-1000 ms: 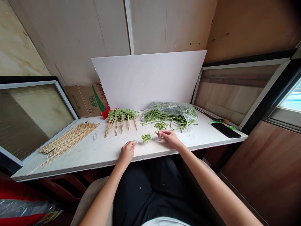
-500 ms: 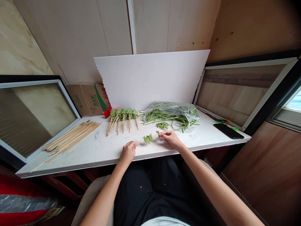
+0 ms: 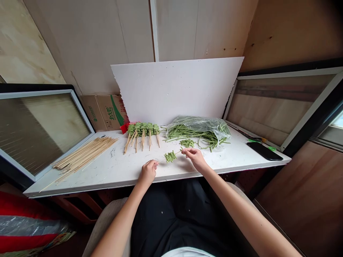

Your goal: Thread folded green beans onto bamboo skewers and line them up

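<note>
My left hand [image 3: 148, 174] is closed in a pinch at the lower end of a thin bamboo skewer. Several short cut pieces of green bean [image 3: 170, 156] sit side by side across the middle of that skewer, above the table. At its other end, my right hand [image 3: 195, 158] pinches a short piece of green bean [image 3: 182, 150] against the tip; whether the tip has pierced it I cannot tell. Just behind my right hand lies a small pile of cut bean pieces [image 3: 187, 143]. Farther back, long green beans [image 3: 178, 132] spill from a clear plastic bag [image 3: 199, 122].
Filled bean skewers [image 3: 143, 127] are stacked at the back. Loose bamboo skewers [image 3: 87, 153] lie on the left of the white table [image 3: 118, 180]. A black phone [image 3: 264, 151] rests near the right edge. Behind stand a white board [image 3: 177, 89] and a cardboard box [image 3: 103, 112].
The view has shifted slightly, so the scene sits a little farther right. Both hands keep nearly the same places at the skewer, and the bean pieces on it look unchanged.
</note>
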### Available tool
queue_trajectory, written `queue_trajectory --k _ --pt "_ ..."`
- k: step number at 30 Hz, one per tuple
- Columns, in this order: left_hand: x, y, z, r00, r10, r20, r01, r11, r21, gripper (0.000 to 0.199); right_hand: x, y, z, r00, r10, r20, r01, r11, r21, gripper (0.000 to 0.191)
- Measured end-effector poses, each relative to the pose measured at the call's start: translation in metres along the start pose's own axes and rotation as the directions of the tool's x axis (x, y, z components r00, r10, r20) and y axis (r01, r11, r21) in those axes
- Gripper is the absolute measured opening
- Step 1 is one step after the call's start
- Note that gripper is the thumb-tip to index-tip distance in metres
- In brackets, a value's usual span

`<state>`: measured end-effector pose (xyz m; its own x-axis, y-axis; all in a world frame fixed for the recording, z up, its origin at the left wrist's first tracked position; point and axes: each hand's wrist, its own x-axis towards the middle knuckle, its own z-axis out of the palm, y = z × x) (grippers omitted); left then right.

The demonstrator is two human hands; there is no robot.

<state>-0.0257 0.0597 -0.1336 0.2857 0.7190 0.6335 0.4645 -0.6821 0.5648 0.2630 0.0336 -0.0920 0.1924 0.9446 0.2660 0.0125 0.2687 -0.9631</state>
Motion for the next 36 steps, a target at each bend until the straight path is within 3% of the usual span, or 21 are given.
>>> queue_trajectory --k 4,8,12,16,18,21,24,27,31,36 --pt "0.000 0.006 0.001 0.999 0.009 0.031 -0.008 1.000 -0.007 0.025 -0.010 -0.003 0.020 0.998 -0.006 0.056 0.006 1.000 -0.006 0.038" --pt "0.001 0.008 0.000 1.000 -0.013 -0.005 0.013 1.000 -0.011 0.023 -0.015 -0.008 0.029 0.998 0.009 0.063 -0.009 1.000 0.009 0.037" --pt "0.003 0.007 0.000 0.999 -0.028 -0.027 0.028 0.999 -0.020 0.023 -0.007 -0.011 0.011 0.996 0.033 0.077 -0.029 0.998 -0.055 0.046" --pt "0.004 0.007 0.000 0.997 -0.052 -0.051 0.052 0.999 -0.013 0.024 0.008 -0.003 -0.022 0.998 -0.058 -0.039 0.048 0.973 -0.225 0.064" --pt "0.003 0.008 0.000 0.998 -0.048 -0.049 0.048 0.999 -0.006 0.024 0.014 0.005 -0.034 0.985 -0.166 -0.046 0.133 0.901 -0.412 0.061" --pt "0.003 0.008 0.001 0.998 -0.048 -0.034 0.049 0.999 0.009 0.024 0.019 0.019 -0.041 0.967 -0.256 0.006 0.196 0.724 -0.662 0.050" --pt "0.003 0.007 0.002 0.998 -0.049 -0.032 0.050 0.999 0.013 0.024 0.021 0.031 -0.036 0.960 -0.280 0.020 0.187 0.586 -0.789 0.041" --pt "0.003 0.006 0.002 0.998 -0.046 -0.031 0.046 0.999 0.015 0.024 0.021 0.035 -0.030 0.960 -0.280 0.017 0.170 0.534 -0.828 0.030" --pt "0.002 0.006 0.002 0.999 -0.045 -0.026 0.046 0.999 0.024 0.023 0.019 0.027 -0.026 0.965 -0.259 0.031 0.184 0.594 -0.783 0.022" --pt "0.002 0.008 0.001 0.998 -0.049 -0.027 0.049 0.998 0.029 0.024 0.016 0.013 -0.024 0.975 -0.223 -0.021 0.178 0.832 -0.526 0.030"
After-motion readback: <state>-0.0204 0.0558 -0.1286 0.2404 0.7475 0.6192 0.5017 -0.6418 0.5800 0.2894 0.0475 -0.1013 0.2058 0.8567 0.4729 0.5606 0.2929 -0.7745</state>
